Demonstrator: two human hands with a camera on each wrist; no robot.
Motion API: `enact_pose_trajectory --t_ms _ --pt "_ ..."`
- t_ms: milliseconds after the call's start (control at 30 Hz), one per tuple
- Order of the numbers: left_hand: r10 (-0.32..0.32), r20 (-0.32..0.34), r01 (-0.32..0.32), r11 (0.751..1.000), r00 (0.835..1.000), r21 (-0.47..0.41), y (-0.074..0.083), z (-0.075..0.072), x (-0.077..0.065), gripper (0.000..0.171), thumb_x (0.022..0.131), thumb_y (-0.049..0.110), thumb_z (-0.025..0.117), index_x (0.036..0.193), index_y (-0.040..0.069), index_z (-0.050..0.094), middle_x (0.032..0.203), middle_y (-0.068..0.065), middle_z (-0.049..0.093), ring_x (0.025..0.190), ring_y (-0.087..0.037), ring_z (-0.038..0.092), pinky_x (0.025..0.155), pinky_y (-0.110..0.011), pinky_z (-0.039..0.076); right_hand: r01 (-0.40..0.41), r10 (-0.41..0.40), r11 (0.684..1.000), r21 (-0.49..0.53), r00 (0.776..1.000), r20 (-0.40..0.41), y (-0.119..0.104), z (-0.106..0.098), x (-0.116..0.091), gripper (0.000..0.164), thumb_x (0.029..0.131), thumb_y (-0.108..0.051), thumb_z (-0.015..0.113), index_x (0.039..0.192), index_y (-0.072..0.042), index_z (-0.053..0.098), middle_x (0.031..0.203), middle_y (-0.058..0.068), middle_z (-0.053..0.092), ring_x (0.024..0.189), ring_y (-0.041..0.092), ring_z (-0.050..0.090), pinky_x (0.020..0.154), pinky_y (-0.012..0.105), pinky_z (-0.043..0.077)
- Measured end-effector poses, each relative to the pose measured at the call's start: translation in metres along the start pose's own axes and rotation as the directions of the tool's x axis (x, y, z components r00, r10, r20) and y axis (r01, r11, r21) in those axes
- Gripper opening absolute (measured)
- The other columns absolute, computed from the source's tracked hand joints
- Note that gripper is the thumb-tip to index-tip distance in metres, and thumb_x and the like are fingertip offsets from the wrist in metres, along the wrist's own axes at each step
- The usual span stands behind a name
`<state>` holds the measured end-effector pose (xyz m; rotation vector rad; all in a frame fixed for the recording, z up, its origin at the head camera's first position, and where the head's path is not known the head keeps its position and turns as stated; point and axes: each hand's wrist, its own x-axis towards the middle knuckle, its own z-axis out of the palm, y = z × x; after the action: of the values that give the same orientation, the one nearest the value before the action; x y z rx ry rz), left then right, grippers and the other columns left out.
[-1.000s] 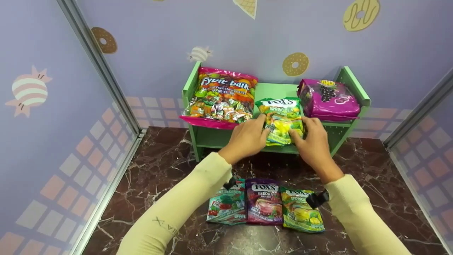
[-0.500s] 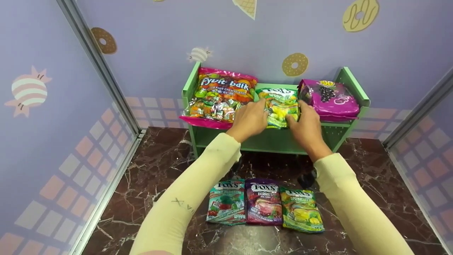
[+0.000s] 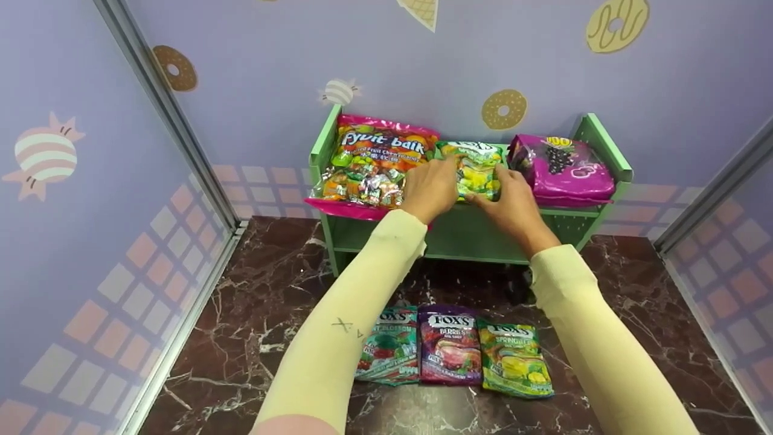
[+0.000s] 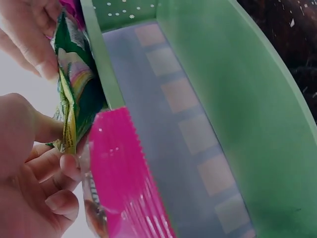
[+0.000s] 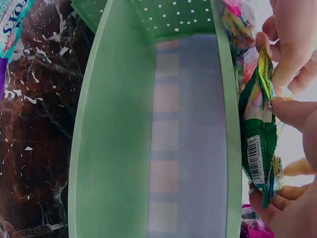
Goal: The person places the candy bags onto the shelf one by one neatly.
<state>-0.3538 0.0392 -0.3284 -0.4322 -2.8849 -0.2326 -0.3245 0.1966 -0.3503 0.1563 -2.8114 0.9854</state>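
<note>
A green-and-yellow Fox's candy bag lies between the two hands on the top of a green shelf. The left hand pinches its left edge; in the left wrist view that thumb and fingers close on the bag's yellow side. From the other side, the right hand holds the bag, thumb at the front and fingers along the right edge, near a barcode on the underside. Left of it sits a large Fruit Baik chewy candy bag, partly covered by the left hand. A purple candy bag stands on the right.
On the dark marble floor in front lie three Fox's bags: mint, berries and spring tea. The left forearm overlaps the mint one. A purple wall rises behind the shelf, with side walls left and right.
Both hands have moved the candy bag back, away from the person, from over the shelf's front edge to between the two larger bags. The floor bags have not moved.
</note>
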Motion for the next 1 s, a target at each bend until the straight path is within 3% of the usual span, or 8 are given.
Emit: enact_pose_trajectory --t_ms 200,333,433,600,733,1000 --pt "0.039 -0.089 -0.030 0.995 0.995 0.100 0.003 0.007 0.004 0.033 0.101 0.026 0.044 0.125 0.009 0.058 0.100 -0.005 0.069 0.080 -0.021 0.066 0.064 -0.039 0.054 0.002 0.000 0.999 -0.047 0.999 0.033 0.001 0.004 0.004 0.089 0.089 -0.036 0.070 0.152 0.003 0.021 0.156 0.028 0.018 0.144 0.042 0.023 0.117 0.052 0.022" --pt "0.083 -0.104 -0.067 0.988 0.991 0.140 0.004 0.009 0.003 0.040 0.102 0.030 0.042 0.129 0.005 0.055 0.118 -0.008 0.061 0.104 -0.024 0.061 0.083 -0.038 0.052 0.021 -0.019 0.995 -0.095 1.000 0.022 0.002 0.006 0.005 0.084 0.090 -0.032 0.069 0.151 0.005 0.023 0.159 0.027 0.009 0.145 0.043 0.019 0.117 0.052 0.022" --pt "0.103 -0.044 -0.095 0.981 0.994 0.168 0.005 0.010 0.001 0.051 0.103 0.039 0.038 0.140 0.004 0.046 0.135 -0.010 0.051 0.124 -0.025 0.050 0.100 -0.040 0.041 0.049 -0.045 0.984 -0.169 0.999 0.028 0.002 0.006 0.006 0.080 0.092 -0.030 0.066 0.149 0.009 0.025 0.158 0.030 0.011 0.146 0.045 0.016 0.119 0.052 0.017" --pt "0.091 0.128 -0.111 0.980 0.988 0.166 0.008 0.014 0.000 0.065 0.104 0.049 0.022 0.152 0.006 0.028 0.157 -0.010 0.031 0.147 -0.025 0.024 0.119 -0.048 0.017 0.084 -0.068 0.956 -0.283 0.996 0.065 0.002 0.007 0.006 0.073 0.096 -0.025 0.061 0.145 0.014 0.026 0.153 0.035 0.020 0.146 0.046 0.017 0.119 0.054 0.014" --pt "0.053 0.202 -0.086 0.984 0.978 0.159 0.011 0.017 -0.001 0.064 0.105 0.047 0.018 0.154 0.006 0.021 0.162 -0.010 0.020 0.152 -0.027 0.010 0.121 -0.053 0.003 0.089 -0.060 0.949 -0.303 0.993 0.102 0.001 0.009 0.007 0.072 0.098 -0.026 0.056 0.146 0.015 0.021 0.153 0.036 0.018 0.146 0.044 0.017 0.119 0.054 0.014" --pt "0.017 0.241 -0.059 0.984 0.970 0.168 0.012 0.021 0.003 0.063 0.105 0.044 0.017 0.155 0.007 0.016 0.163 -0.009 0.015 0.152 -0.028 0.005 0.120 -0.055 -0.005 0.073 -0.038 0.947 -0.314 0.992 0.117 -0.002 0.011 0.008 0.073 0.099 -0.026 0.053 0.148 0.015 0.016 0.155 0.035 0.014 0.147 0.043 0.014 0.120 0.053 0.013"
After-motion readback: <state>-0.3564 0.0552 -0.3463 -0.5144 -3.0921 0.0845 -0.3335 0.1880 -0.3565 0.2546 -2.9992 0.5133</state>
